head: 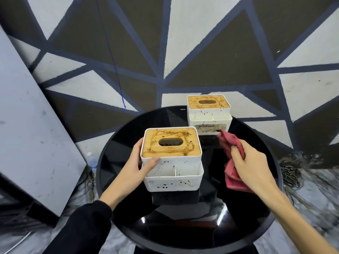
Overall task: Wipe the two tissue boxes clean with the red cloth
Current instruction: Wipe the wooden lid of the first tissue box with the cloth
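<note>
Near box (171, 158) beside table edge (102, 158)

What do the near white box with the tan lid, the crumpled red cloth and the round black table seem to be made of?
Near white tissue box: body looks like matte moulded plastic with rounded corners; its tan lid looks like bamboo or wood, with faint grain under brown stains. Crumpled red cloth: soft woven fabric that folds limply. Round black table: glossy top, probably glass or lacquer, since it mirrors the box and lights.
</note>
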Demonstrator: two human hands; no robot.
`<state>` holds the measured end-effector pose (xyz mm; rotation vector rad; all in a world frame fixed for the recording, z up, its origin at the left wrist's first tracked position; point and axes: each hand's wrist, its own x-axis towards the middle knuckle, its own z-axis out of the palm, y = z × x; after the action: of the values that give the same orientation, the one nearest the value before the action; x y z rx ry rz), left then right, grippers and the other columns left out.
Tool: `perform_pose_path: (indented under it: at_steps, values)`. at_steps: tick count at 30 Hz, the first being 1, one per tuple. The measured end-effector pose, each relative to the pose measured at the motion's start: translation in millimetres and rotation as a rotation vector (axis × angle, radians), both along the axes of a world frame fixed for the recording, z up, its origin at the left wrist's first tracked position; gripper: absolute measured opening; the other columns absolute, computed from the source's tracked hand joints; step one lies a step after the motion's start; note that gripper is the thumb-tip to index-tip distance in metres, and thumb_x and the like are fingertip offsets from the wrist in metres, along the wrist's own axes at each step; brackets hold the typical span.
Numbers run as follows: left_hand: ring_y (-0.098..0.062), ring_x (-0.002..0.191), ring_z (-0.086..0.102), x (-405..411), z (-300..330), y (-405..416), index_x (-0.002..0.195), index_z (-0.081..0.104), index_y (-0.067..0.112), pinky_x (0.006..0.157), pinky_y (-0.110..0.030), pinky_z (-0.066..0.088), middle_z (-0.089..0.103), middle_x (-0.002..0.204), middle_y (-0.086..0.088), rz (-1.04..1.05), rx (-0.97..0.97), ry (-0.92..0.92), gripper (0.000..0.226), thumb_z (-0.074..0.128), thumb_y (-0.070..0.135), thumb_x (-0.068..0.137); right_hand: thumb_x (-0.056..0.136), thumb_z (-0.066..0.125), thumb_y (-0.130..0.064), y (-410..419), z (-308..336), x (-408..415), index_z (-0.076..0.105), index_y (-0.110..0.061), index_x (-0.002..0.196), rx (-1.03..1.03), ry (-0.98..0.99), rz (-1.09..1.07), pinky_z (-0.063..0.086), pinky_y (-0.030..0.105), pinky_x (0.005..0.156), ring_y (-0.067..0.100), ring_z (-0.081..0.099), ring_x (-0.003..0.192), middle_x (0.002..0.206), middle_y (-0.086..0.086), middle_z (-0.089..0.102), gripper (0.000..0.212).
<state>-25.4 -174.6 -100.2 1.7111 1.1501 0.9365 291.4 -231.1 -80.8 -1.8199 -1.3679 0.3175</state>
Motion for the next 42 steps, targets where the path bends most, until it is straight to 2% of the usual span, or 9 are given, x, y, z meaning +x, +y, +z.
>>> perform_pose_path:
  at_steps: [3,7,13,17,22,26,30,37,42]
  values:
    - [0.009,0.131,0.057,-2.6,0.1,-2.4,0.16,0.025,0.045,0.104,-0.023,0.051,0.056,0.14,0.039,-0.011,0.0,-0.029,0.076,0.064,0.055,0.096,0.109,0.048,-0.024,-2.4,9.1,-7.1,0.065,-0.029,0.104,0.039,0.115,0.064,0.042,0.005,0.057,-0.007,0.062,0.064,0.071,-0.006,0.067,0.018]
    - [0.004,0.141,0.05,-5.3,0.5,-1.7,0.162,0.022,0.048,0.109,-0.027,0.049,0.049,0.152,0.034,-0.039,0.032,-0.032,0.078,0.066,0.052,0.098,0.109,0.05,-0.028,1.7,15.5,-12.0,0.066,-0.027,0.091,0.076,0.221,0.131,0.042,0.01,0.054,0.003,0.058,0.055,0.063,-0.004,0.064,0.024]
    - [0.011,0.14,0.046,-11.6,5.6,12.6,0.166,0.014,0.045,0.117,-0.032,0.039,0.042,0.151,0.044,-0.074,0.09,0.073,0.1,0.069,0.066,0.084,0.108,0.053,-0.026,9.4,33.9,-30.0,0.069,-0.03,0.125,0.14,0.221,0.243,0.043,0.003,0.066,-0.012,0.062,0.076,0.083,-0.021,0.067,0.024]
    - [0.012,0.135,0.051,-15.5,9.7,23.3,0.165,0.012,0.049,0.115,-0.03,0.041,0.044,0.148,0.046,-0.109,0.072,0.121,0.112,0.075,0.074,0.076,0.107,0.053,-0.03,26.2,35.5,-37.8,0.055,-0.039,0.147,0.11,0.059,0.321,0.041,0.004,0.085,-0.002,0.058,0.108,0.115,-0.015,0.062,0.041]
    - [0.005,0.14,0.051,-18.0,11.8,28.9,0.165,0.016,0.047,0.12,-0.033,0.04,0.046,0.153,0.038,-0.13,0.061,0.127,0.109,0.079,0.064,0.077,0.105,0.051,-0.043,37.3,33.8,-44.5,0.042,-0.047,0.154,-0.054,-0.093,0.428,0.031,-0.006,0.087,-0.003,0.048,0.111,0.126,-0.006,0.045,0.05]
    - [-0.001,0.142,0.051,-17.0,12.3,29.3,0.164,0.022,0.043,0.122,-0.039,0.04,0.049,0.154,0.03,-0.127,0.085,0.108,0.105,0.081,0.057,0.079,0.09,0.036,-0.072,36.0,37.9,-49.2,0.033,-0.047,0.158,-0.186,-0.161,0.459,0.032,0.013,0.103,0.013,0.045,0.128,0.14,-0.004,0.037,0.072]
    - [-0.002,0.143,0.051,-20.2,12.2,32.2,0.164,0.023,0.042,0.122,-0.04,0.04,0.051,0.155,0.027,-0.14,0.096,0.107,0.105,0.082,0.055,0.079,0.097,0.026,-0.072,35.2,44.5,-56.5,0.024,-0.051,0.16,-0.279,-0.166,0.459,0.035,0.031,0.115,0.025,0.042,0.142,0.151,0.002,0.036,0.067]
    - [0.002,0.137,0.055,-17.6,9.5,33.0,0.161,0.027,0.043,0.115,-0.028,0.041,0.054,0.15,0.03,-0.128,0.123,0.109,0.103,0.082,0.054,0.075,0.099,0.029,-0.066,35.4,44.8,-56.9,0.023,-0.057,0.157,-0.291,-0.365,0.408,0.049,0.044,0.102,0.035,0.059,0.112,0.112,0.001,0.049,0.059]
    - [-0.003,0.138,0.056,-17.1,8.0,36.8,0.16,0.027,0.043,0.117,-0.037,0.043,0.053,0.152,0.027,-0.14,0.128,0.116,0.102,0.083,0.055,0.076,0.095,0.024,-0.066,19.8,52.8,-55.8,0.026,-0.056,0.156,-0.303,-0.465,0.406,0.053,0.042,0.091,0.027,0.062,0.095,0.103,-0.007,0.045,0.061]
